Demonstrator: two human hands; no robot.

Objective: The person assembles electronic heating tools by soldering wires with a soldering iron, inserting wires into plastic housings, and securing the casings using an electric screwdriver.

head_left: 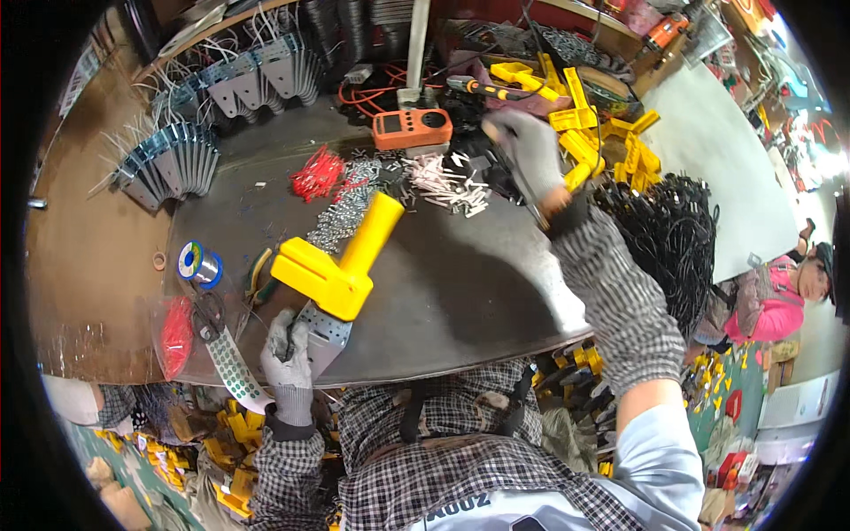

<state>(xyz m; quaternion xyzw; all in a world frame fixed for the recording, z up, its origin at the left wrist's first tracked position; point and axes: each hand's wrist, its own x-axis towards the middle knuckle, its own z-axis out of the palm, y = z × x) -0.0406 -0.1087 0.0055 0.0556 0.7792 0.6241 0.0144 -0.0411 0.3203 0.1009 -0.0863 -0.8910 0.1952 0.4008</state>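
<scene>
My left hand (288, 354), in a grey glove, is closed around the near end of a grey metal bracket with holes (326, 329) at the table's front edge. A yellow plastic housing (323, 274) with a round handle-like arm sits at the bracket's far end, tilted up to the right. My right hand (529, 152), also gloved and somewhat blurred, is over the far right of the table, between small black parts (496, 173) and yellow plastic pieces (580, 146). A dark, thin thing runs along its fingers and palm; its kind is unclear.
An orange multimeter (413, 129) stands behind piles of screws (341, 217), red sleeves (317, 174) and pale pink sleeves (447, 186). Bundled black cables (664, 234) lie right. Solder wire (200, 264), scissors (209, 314) and metal brackets (173, 164) are left. A co-worker (766, 296) sits far right.
</scene>
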